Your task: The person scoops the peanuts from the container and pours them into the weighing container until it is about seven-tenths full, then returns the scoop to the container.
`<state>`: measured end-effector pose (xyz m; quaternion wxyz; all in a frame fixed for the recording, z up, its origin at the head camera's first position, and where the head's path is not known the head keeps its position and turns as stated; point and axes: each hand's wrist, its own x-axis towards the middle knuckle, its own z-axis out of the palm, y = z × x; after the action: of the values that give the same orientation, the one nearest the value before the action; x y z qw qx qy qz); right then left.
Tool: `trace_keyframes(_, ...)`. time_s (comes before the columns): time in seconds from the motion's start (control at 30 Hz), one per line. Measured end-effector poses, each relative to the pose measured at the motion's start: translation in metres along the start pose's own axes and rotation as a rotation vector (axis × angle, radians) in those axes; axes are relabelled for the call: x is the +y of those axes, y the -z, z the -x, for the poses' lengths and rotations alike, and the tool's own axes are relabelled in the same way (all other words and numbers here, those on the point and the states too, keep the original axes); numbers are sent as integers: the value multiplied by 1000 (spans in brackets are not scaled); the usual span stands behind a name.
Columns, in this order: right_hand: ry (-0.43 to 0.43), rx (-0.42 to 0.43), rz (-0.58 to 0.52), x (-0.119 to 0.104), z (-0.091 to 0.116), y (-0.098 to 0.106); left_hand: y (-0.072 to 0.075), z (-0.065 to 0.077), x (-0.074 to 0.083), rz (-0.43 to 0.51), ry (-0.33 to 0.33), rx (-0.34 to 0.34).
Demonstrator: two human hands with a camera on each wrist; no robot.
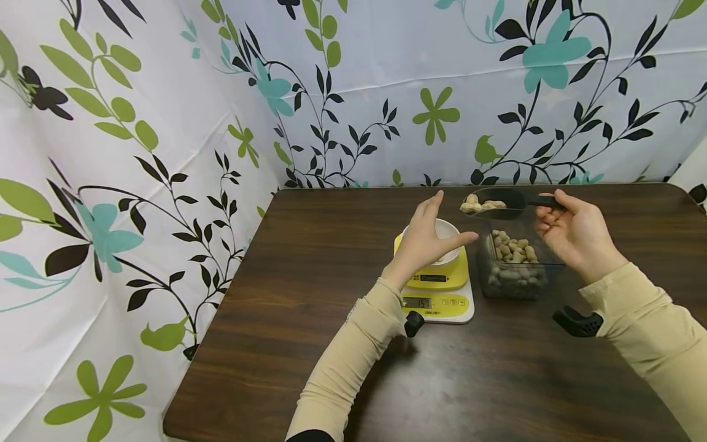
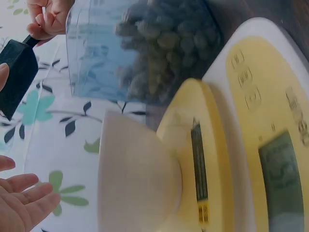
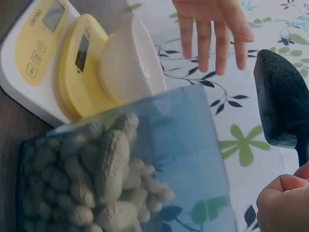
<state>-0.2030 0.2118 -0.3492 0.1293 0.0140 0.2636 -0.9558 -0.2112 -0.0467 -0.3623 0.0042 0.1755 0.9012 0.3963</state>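
My right hand (image 1: 577,236) grips the handle of a black scoop (image 1: 512,199), raised over a clear plastic container. Peanuts (image 1: 482,205) in their shells lie in the scoop's front. More peanuts (image 3: 108,169) fill the lower part of the container (image 3: 193,125). Left of it, a white bowl (image 2: 137,174) sits on a yellow and white kitchen scale (image 1: 442,307); its display seems to read 157. My left hand (image 1: 422,238), fingers extended and thumb spread, hovers by the bowl and holds nothing. It hides part of the bowl in the head view.
The scale and container stand side by side on a dark wooden table (image 1: 298,270). A white curtain (image 1: 375,67) with leaf and flower prints hangs behind the table and along its left side. Black wrist straps show at both sleeves.
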Motion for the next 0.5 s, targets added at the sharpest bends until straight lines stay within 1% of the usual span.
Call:
trace_keyframes(0.1,-15,22,70,7,-6,-4,4,2,-9,31,13,35)
trace_keyframes(0.3,-66,25,141,18,-15,-9,3,7,-25,111,75,82)
trace_keyframes(0.4,-76,42,172,23,-19,-11,0,10,-33,112,108,97)
trace_keyframes(0.5,-81,50,220,27,-21,-11,-3,13,-41,107,140,99)
